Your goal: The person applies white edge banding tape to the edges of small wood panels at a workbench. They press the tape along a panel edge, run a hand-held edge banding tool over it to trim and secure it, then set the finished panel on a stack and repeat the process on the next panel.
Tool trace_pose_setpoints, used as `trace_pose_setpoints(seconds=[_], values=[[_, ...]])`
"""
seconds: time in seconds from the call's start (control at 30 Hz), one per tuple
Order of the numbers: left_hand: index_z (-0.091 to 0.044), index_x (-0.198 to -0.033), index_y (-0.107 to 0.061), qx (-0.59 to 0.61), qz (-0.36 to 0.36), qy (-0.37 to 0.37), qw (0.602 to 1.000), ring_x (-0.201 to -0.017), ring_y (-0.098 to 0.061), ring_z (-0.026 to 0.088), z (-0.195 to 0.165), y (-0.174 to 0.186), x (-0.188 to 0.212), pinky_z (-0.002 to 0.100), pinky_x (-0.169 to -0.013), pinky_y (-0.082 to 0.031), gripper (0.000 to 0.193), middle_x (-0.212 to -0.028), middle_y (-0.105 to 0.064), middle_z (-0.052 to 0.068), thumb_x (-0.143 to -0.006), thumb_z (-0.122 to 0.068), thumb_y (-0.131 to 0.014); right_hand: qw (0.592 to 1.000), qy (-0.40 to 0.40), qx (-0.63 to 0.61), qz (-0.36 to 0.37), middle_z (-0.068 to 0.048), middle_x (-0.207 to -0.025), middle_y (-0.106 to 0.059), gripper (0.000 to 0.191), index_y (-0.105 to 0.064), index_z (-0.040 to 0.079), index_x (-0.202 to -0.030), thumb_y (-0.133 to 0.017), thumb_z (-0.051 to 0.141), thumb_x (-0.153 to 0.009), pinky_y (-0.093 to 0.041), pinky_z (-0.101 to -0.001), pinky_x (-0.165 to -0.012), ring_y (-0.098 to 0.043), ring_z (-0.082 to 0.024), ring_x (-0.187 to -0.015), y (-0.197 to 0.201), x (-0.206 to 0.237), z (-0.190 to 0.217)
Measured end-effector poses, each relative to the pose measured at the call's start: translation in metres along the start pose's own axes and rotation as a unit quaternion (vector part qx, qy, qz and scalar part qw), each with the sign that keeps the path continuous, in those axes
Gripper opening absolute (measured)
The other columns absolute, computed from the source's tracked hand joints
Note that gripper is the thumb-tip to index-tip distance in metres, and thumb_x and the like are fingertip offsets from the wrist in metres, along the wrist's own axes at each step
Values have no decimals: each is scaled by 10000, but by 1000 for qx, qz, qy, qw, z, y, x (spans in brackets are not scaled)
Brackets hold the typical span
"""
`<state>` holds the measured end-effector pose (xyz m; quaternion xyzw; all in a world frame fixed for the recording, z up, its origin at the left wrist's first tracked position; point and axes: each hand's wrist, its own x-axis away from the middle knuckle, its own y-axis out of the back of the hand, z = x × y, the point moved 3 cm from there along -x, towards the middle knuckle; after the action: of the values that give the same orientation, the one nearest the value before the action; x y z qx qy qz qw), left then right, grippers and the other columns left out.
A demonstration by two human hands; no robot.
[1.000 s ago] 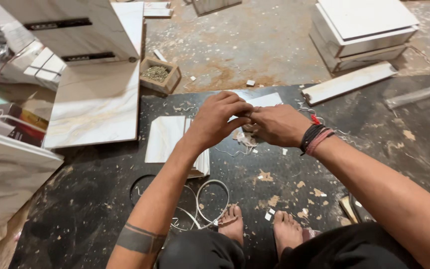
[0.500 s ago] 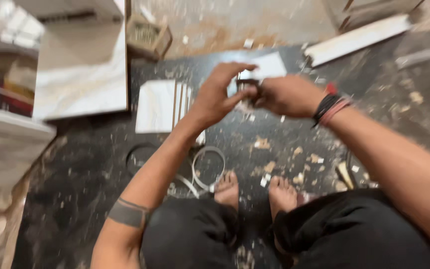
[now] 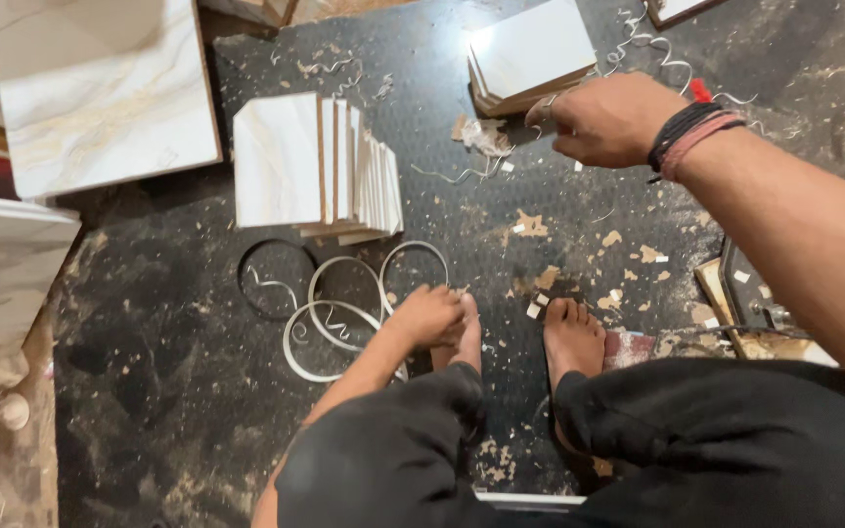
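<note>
My left hand (image 3: 429, 315) rests low in the centre of the frame, fingers curled loosely over the edge of some thin white strip coils (image 3: 344, 303) on the floor; I cannot tell whether it grips them. The coils look like springy, feather-light edge banding, stiff enough to hold a loop but easy to kink, best lifted by hooking a finger through a ring. My right hand (image 3: 606, 117), upper right, hovers half-closed with fingertips bent down above a small stack of white-faced boards (image 3: 530, 49), holding nothing that I can see. Those boards seem rigid, smooth and a little slippery on top, with raw brown edges that offer better purchase. Left of centre stands a row of similar small panels (image 3: 320, 166), leaning on edge against one another. A large marble-patterned sheet (image 3: 100, 88) fills the upper left. The floor (image 3: 149, 391) is dark and gritty, littered with pale chips and curly shavings (image 3: 481, 142). My bare feet (image 3: 571, 337) sit at lower centre.
</note>
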<state>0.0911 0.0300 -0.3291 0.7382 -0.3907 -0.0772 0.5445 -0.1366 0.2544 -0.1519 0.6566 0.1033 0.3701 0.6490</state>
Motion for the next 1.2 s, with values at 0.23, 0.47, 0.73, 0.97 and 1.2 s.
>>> trace_pose_setpoints(seconds=[0.23, 0.47, 0.73, 0.97, 1.2], values=[[-117, -1017, -716, 42, 36, 63, 996, -907, -702, 363, 27, 39, -45, 495, -789, -556, 268, -940, -734, 139, -926, -364, -663, 999, -33, -12, -3, -122, -1247, -702, 489, -646, 205, -1358, -616, 193, -870, -557, -502, -900, -669, -345, -1124, -38, -54, -49], [-125, -1164, -684, -106, -118, 38, 987, -733, -735, 348, 46, 174, -119, 718, -1040, -402, 253, -718, -727, 138, -1008, -300, -590, 994, -53, -5, -98, -100, -1505, -522, 715, -516, 143, -1476, -711, 167, -788, -440, -523, -1062, -473, -280, -1389, -60, -121, -86], [-62, -924, -679, -11, 85, 112, 990, -765, -737, 349, 45, 144, -131, 643, -968, -456, 141, -783, -726, 154, -898, -184, -614, 948, -80, 125, -282, -96, -1509, -515, 772, -508, 255, -1509, -700, 132, -771, -423, -605, -1000, -471, -336, -1338, -87, -160, -98], [18, -1041, -597, 127, 67, 120, 982, -677, -692, 415, 10, 122, -105, 571, -835, -489, 374, -662, -699, 207, -1022, -348, -522, 955, -69, 114, -267, -86, -1349, -633, 523, -607, 145, -1455, -661, 61, -942, -506, -476, -848, -578, -295, -1234, -108, -130, -97], [-31, -1219, -569, 203, -123, 167, 957, -715, -695, 344, 41, 158, -98, 447, -663, -555, 321, -865, -704, 164, -979, -243, -539, 953, -80, -78, -282, -97, -1126, -736, 240, -732, 122, -1251, -702, 142, -1013, -559, -388, -764, -686, -249, -959, -110, -68, -69]])
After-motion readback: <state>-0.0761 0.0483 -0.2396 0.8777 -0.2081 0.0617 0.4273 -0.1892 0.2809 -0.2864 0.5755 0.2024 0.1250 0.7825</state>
